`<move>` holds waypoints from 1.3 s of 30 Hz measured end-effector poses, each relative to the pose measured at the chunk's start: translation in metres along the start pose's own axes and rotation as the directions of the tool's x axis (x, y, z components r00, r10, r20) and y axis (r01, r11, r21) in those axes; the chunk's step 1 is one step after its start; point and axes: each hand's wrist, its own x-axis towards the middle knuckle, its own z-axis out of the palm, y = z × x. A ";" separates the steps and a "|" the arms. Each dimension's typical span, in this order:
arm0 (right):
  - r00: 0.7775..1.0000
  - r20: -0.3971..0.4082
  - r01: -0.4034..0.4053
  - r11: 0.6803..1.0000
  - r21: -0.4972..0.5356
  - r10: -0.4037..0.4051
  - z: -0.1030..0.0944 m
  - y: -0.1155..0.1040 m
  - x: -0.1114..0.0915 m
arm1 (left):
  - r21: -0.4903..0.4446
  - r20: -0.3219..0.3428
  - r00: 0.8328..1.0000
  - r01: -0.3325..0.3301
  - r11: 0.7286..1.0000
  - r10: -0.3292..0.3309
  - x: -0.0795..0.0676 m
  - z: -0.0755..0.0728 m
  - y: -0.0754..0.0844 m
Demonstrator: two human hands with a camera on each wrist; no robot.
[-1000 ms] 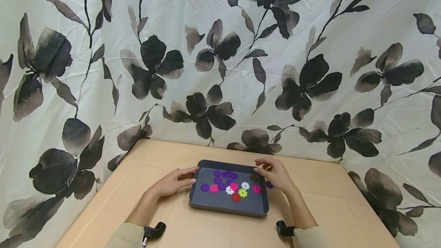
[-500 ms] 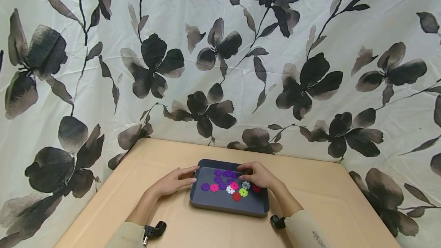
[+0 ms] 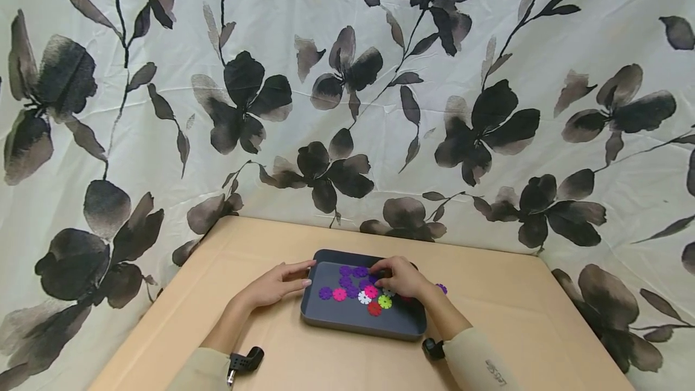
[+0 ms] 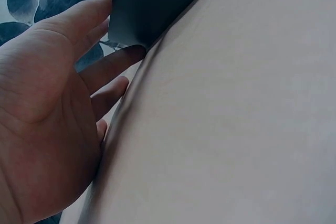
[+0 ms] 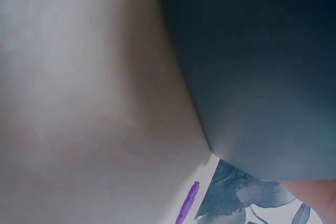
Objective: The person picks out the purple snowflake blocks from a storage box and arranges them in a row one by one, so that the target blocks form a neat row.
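A shallow dark grey tray (image 3: 353,323) holds small notched, flower-shaped plastic discs. Purple discs (image 3: 345,271) cluster toward its back, with pink (image 3: 339,294), white (image 3: 364,298), lime (image 3: 385,301) and red (image 3: 374,308) ones near the middle and front. My left hand (image 3: 277,285) rests against the tray's left rim, fingers extended; in the left wrist view, a fingertip touches the tray's edge (image 4: 152,3). My right hand (image 3: 404,279) reaches over the tray's right side, thumb and index finger pinching a purple disc (image 3: 373,280). It covers some of the pieces.
Another purple piece (image 3: 442,288) lies on the tan table (image 3: 516,318) outside the tray, partly behind my right wrist; its edge (image 5: 187,203) shows in the right wrist view. A floral cloth (image 3: 412,168) hangs behind the table.
My right hand has moved left from the tray's back right corner to the purple discs and grips one there. My left hand stays at the left rim.
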 end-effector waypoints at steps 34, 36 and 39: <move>0.990 -0.124 -0.039 0.981 0.192 0.064 -0.013 0.003 -0.021 | -0.006 -0.001 1.000 -0.005 1.000 0.005 -0.001 0.002 -0.001; 0.986 -0.145 -0.044 0.975 0.219 0.077 -0.018 0.005 -0.027 | -0.005 -0.006 1.000 -0.005 1.000 0.005 0.000 0.003 -0.001; 0.979 -0.186 -0.034 0.968 0.248 0.082 -0.025 0.009 -0.036 | -0.002 -0.009 1.000 -0.007 1.000 0.007 0.001 0.004 -0.002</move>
